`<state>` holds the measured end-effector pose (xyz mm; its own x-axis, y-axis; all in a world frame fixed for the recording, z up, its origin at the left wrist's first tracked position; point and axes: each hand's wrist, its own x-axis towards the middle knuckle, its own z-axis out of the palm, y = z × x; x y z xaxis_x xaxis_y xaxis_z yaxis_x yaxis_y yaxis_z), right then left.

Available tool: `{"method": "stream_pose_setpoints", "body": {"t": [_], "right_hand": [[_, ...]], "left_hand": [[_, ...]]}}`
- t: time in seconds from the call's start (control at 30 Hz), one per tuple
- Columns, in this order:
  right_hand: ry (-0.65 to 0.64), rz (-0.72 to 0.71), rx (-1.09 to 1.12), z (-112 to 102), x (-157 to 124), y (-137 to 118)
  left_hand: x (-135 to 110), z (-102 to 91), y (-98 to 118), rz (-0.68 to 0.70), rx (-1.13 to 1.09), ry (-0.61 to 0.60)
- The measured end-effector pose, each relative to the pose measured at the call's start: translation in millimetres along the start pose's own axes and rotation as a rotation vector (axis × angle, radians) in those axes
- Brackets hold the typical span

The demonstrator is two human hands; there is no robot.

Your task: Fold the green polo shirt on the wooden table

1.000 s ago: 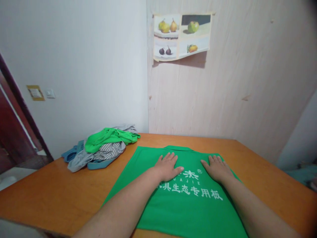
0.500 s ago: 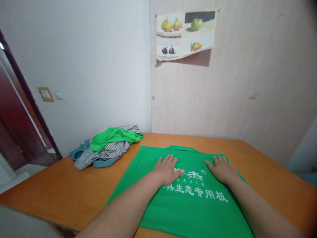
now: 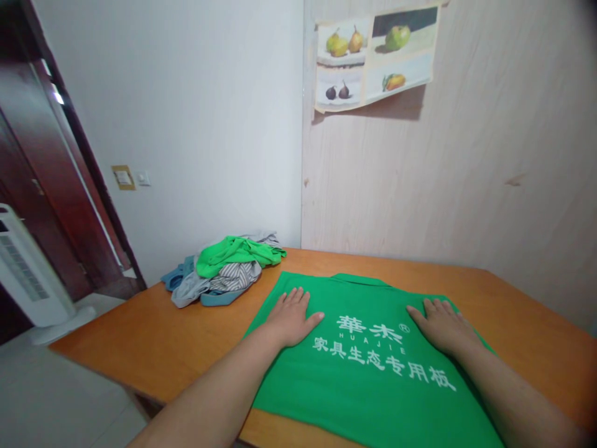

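A green shirt (image 3: 368, 386) with white printed characters lies spread flat on the orange wooden table (image 3: 153, 342). My left hand (image 3: 291, 317) rests palm down on the shirt's left side, fingers stretched out. Over on the shirt's right side my right hand (image 3: 441, 323) lies flat too, fingers out. Neither hand grips the cloth. The printed text shows between the two hands.
A heap of clothes (image 3: 226, 270), green, striped and blue, sits at the table's far left corner by the wall. A fruit poster (image 3: 375, 56) hangs on the wood panel behind. A white fan heater (image 3: 23, 274) stands on the floor at left beside a dark door.
Both hands have slid apart across the shirt, the left toward its left edge and the right toward its right. The camera has turned left, bringing the door and heater into view.
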<state>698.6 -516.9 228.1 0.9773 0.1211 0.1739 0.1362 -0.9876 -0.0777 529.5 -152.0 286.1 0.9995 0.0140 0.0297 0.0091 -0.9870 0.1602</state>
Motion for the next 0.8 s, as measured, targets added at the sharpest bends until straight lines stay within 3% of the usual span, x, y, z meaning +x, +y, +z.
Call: {"method": "stream_pose_setpoints", "body": {"t": [0.47,0.8], "right_hand": [[0.000,-0.024,-0.030,-4.6,-2.6,1.3],[-0.014,-0.067,-0.034,-23.8,-15.0,-9.1]], "left_hand": [[-0.3,-1.9,3.8,0.001,0.042,0.006],[-10.6,-5.1,19.3,0.245,-0.057,-0.095]]}}
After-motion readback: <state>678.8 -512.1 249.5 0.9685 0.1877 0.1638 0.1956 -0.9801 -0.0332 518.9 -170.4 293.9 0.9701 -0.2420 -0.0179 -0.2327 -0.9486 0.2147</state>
